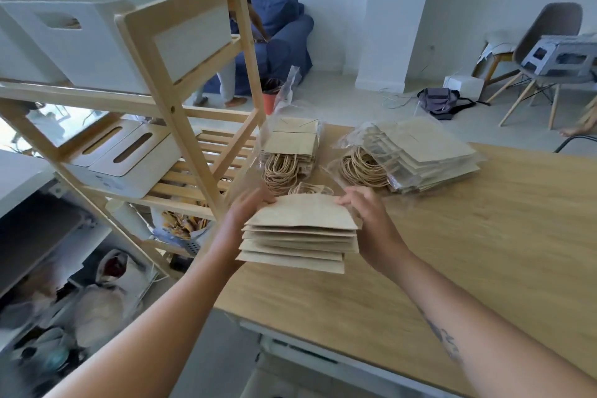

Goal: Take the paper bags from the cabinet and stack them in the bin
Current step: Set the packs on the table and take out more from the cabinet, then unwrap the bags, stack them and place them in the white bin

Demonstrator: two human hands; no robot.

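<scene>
A stack of folded brown paper bags with twine handles hangs just above the wooden table, held between both hands. My left hand grips its left side and my right hand grips its right side. Two more bundles of paper bags in clear plastic lie on the table: one beside the shelf, another further right. A white bin with cut-out handles sits on the top level of the wooden shelf unit at the left.
White lidded boxes sit on the shelf's middle level. Bags and clutter lie on the floor at lower left. A person stands by a blue sofa behind. A grey chair stands at far right.
</scene>
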